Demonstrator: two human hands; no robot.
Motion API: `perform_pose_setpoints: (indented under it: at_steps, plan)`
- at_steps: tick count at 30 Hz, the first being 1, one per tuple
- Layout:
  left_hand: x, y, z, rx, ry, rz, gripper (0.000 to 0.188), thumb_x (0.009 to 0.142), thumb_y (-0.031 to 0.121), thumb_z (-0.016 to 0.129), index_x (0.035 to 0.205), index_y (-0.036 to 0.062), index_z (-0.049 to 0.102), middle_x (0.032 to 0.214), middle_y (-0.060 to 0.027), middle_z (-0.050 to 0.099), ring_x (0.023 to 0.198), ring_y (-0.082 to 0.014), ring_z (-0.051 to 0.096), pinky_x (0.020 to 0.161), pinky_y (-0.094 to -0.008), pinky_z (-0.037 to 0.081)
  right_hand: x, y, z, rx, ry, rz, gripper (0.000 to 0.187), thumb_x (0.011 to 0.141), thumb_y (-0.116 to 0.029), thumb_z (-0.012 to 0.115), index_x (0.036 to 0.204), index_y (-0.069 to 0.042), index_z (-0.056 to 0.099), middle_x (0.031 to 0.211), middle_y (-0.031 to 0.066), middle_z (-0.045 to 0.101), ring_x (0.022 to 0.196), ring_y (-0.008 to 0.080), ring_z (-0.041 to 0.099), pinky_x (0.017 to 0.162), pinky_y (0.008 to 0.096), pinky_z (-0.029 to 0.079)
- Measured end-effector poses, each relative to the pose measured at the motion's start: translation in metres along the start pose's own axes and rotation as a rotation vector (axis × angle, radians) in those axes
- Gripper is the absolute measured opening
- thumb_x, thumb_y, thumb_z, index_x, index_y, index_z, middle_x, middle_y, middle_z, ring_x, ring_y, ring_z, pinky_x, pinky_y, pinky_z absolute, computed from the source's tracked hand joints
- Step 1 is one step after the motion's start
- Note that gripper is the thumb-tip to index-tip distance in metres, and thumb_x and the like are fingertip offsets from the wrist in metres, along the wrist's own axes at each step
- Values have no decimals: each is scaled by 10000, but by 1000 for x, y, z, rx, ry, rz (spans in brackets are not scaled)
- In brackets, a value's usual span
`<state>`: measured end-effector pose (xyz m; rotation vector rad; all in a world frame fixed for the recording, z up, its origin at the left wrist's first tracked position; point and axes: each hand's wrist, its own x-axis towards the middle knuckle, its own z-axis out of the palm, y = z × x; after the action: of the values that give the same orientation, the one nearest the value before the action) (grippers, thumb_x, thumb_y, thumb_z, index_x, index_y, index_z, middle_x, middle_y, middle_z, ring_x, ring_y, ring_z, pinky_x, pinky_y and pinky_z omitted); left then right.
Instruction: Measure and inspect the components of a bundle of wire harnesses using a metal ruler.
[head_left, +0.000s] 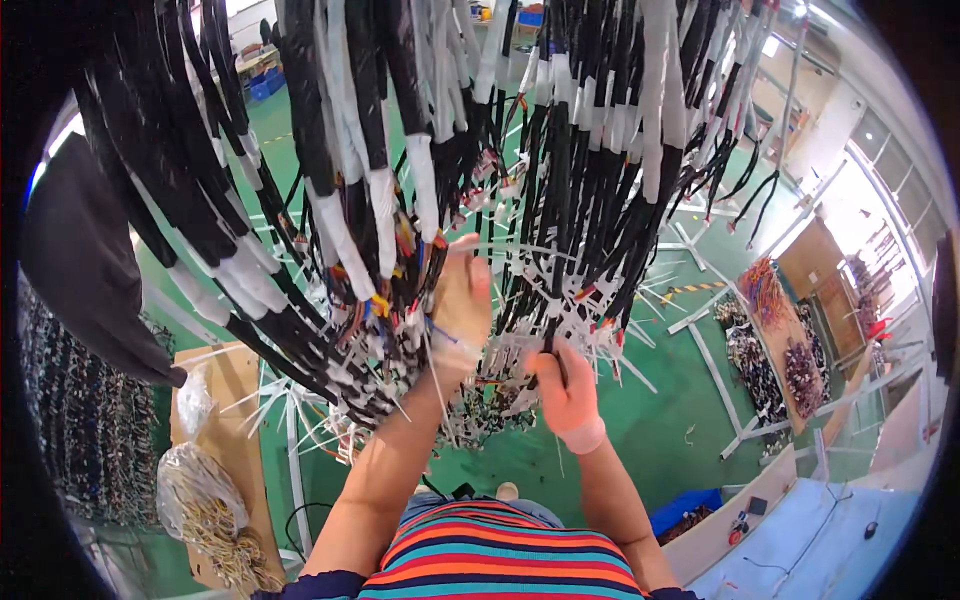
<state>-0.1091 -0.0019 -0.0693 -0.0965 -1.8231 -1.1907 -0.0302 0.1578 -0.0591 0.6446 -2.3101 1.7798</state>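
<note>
Thick bundles of black-and-white taped wire harness (385,215) hang in front of me on both sides. My left hand (462,310), in a thin pale glove and slightly blurred, is raised between the bundles with its fingers bent together. From its fingertips a thin white cable tie (520,248) curves off to the right. Lower and to the right, my right hand (566,395), in a thin pinkish glove, is closed around a black taped harness branch (549,335). White cable tie ends (585,300) stick out around that branch. The tips of both hands are partly hidden.
A brown board (262,440) at left bears plastic-bagged wires (200,490). Dark wire bundles (80,420) hang beyond it. At right are a wooden rack (790,330) with harnesses, white floor frames (715,380), a blue bin (685,508) and a light-blue table (800,550).
</note>
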Motion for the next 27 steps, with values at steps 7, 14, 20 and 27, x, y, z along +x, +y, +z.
perform_pose_setpoints:
  at_steps: [7,14,20,27]
  plan:
    - [35,-67,56,267,191,-88,317,927,291,567,1000,-17,590,895,-198,603,848,-379,576,779,-435,450,2,5,-7,-221,26,-26,141,924,-139,555,900,-3,582,659,101,546,572,216,500,544,322,402]
    - [-3,7,-28,-272,-335,-346,301,981,283,471,1044,9,578,852,-100,583,734,-155,568,677,-303,463,9,23,-12,-548,213,-254,144,861,-106,611,969,-16,581,785,172,596,684,373,566,584,412,443]
    - [-18,55,-76,-842,-580,-526,329,998,271,473,1186,2,507,853,-72,614,663,-145,615,614,-281,488,-9,-33,-11,-513,249,-285,308,850,-162,607,1100,-11,508,779,171,617,640,403,596,554,424,467]
    - [-22,59,-71,-699,-425,-507,265,988,243,488,1156,40,520,932,-66,597,754,-116,580,661,-256,479,-7,-90,35,-253,192,-40,154,854,-89,627,935,18,551,776,129,605,633,201,592,620,303,486]
